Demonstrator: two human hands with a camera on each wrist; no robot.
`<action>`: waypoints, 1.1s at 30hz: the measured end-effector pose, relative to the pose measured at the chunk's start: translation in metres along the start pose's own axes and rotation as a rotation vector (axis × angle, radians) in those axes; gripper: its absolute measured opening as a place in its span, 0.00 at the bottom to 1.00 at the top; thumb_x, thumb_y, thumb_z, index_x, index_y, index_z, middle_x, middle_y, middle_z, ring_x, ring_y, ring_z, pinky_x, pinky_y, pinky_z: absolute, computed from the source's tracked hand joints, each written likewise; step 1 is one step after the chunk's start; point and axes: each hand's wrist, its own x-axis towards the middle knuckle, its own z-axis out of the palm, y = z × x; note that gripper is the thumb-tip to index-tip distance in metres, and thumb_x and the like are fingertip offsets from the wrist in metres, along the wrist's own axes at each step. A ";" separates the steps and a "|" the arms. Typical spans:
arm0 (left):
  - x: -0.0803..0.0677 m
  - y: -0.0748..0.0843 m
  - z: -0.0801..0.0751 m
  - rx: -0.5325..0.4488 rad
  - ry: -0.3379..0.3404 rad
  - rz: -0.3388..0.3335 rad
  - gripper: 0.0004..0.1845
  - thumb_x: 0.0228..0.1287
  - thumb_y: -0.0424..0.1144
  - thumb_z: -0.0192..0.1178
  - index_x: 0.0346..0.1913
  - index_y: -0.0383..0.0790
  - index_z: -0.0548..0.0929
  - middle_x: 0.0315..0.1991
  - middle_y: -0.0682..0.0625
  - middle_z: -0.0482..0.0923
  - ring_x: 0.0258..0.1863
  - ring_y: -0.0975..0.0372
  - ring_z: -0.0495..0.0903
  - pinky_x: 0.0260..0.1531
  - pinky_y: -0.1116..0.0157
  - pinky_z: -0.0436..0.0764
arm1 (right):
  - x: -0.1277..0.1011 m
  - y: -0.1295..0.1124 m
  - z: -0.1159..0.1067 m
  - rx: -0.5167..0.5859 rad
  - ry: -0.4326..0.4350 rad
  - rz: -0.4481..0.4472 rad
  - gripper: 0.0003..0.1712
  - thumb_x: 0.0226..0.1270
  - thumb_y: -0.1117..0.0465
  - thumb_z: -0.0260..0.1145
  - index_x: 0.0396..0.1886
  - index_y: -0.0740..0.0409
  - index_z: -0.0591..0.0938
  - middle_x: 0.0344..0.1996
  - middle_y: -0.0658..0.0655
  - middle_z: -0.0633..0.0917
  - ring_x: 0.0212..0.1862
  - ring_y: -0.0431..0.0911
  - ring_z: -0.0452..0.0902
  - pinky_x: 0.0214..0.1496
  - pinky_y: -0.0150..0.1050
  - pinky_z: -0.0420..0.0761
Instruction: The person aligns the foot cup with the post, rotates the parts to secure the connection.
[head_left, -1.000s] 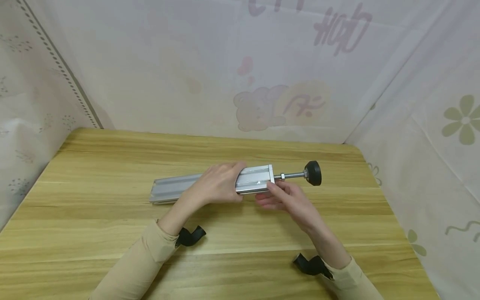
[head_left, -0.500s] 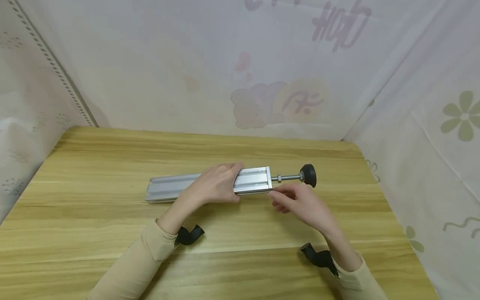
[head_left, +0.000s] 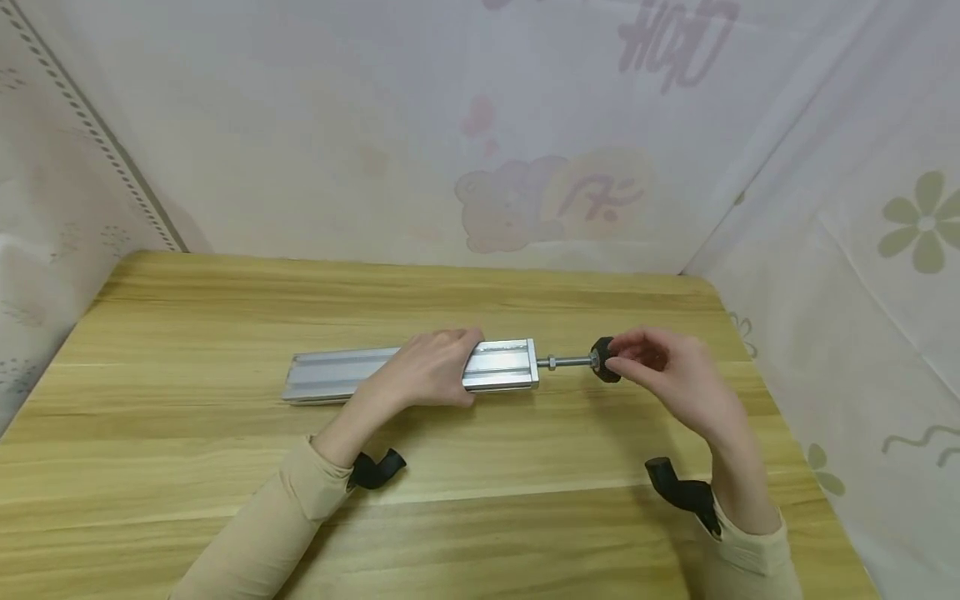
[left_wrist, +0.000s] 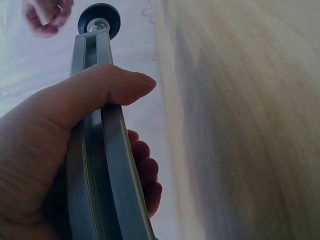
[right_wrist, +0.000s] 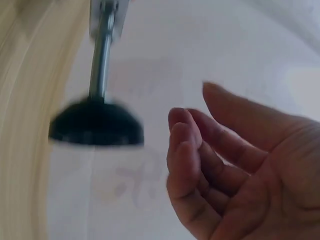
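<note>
I see L hand (head_left: 420,367) w/ fingers wrapped round a grooved metal bar (head_left: 498,365), held over the wood-grain table (head_left: 465,542).
R hand (head_left: 686,387) released, fingers loosely bent just beside the domed blk foot (right_wrist: 95,125) on its shiny rod (head_left: 573,362); pale backdrop (head_left: 300,125) has purplish lettering (head_left: 671,42), partly cut off, can't read it all.

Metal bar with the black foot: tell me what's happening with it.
A person's left hand grips the metal bar over a wooden table. A thin rod joins its end to the black foot. The right hand is beside the foot, holding nothing; the right wrist view shows a gap between them.
</note>
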 end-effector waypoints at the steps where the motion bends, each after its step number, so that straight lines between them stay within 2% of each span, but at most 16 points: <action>1: 0.000 0.000 0.000 0.003 -0.007 -0.002 0.33 0.41 0.44 0.77 0.53 0.42 0.76 0.41 0.51 0.83 0.37 0.57 0.81 0.36 0.57 0.82 | 0.002 0.005 -0.001 -0.022 0.013 -0.020 0.12 0.65 0.60 0.74 0.47 0.57 0.86 0.33 0.53 0.89 0.33 0.35 0.81 0.39 0.29 0.81; 4: -0.001 -0.001 0.001 0.006 -0.027 -0.009 0.34 0.41 0.44 0.77 0.54 0.41 0.76 0.41 0.50 0.83 0.37 0.57 0.81 0.36 0.57 0.82 | 0.007 0.018 -0.005 -0.066 0.002 -0.024 0.17 0.64 0.60 0.76 0.51 0.57 0.85 0.39 0.55 0.89 0.39 0.40 0.83 0.45 0.30 0.82; 7: -0.003 -0.001 0.001 0.007 -0.045 -0.008 0.34 0.42 0.44 0.76 0.55 0.40 0.76 0.42 0.49 0.84 0.36 0.57 0.80 0.35 0.58 0.81 | 0.012 0.029 -0.007 -0.065 -0.071 0.014 0.23 0.64 0.57 0.75 0.58 0.57 0.83 0.49 0.59 0.88 0.49 0.50 0.84 0.54 0.41 0.83; 10: -0.004 -0.002 0.002 0.007 -0.057 -0.001 0.34 0.42 0.44 0.76 0.55 0.39 0.76 0.42 0.48 0.84 0.35 0.58 0.80 0.34 0.58 0.82 | 0.017 0.038 -0.007 -0.031 -0.163 0.035 0.30 0.65 0.54 0.75 0.64 0.57 0.79 0.58 0.62 0.85 0.58 0.58 0.81 0.61 0.54 0.80; 14: -0.004 -0.001 0.002 0.004 -0.084 -0.007 0.34 0.42 0.44 0.77 0.55 0.39 0.75 0.42 0.48 0.84 0.34 0.58 0.79 0.33 0.59 0.81 | 0.022 0.052 -0.004 0.043 -0.263 0.002 0.35 0.64 0.55 0.76 0.69 0.59 0.76 0.65 0.64 0.80 0.64 0.61 0.77 0.65 0.59 0.76; 26: -0.006 0.002 0.002 0.015 -0.127 -0.017 0.34 0.43 0.43 0.76 0.55 0.39 0.75 0.43 0.48 0.83 0.37 0.57 0.81 0.37 0.57 0.83 | 0.026 0.072 0.006 0.095 -0.384 -0.030 0.41 0.63 0.54 0.76 0.73 0.60 0.71 0.68 0.64 0.77 0.67 0.60 0.75 0.66 0.63 0.74; 33: -0.007 0.002 0.004 0.021 -0.135 -0.011 0.31 0.44 0.43 0.76 0.53 0.40 0.75 0.38 0.51 0.81 0.34 0.58 0.78 0.34 0.58 0.80 | 0.026 0.074 0.011 0.116 -0.436 -0.030 0.44 0.60 0.58 0.78 0.73 0.62 0.70 0.69 0.65 0.76 0.68 0.62 0.74 0.68 0.66 0.72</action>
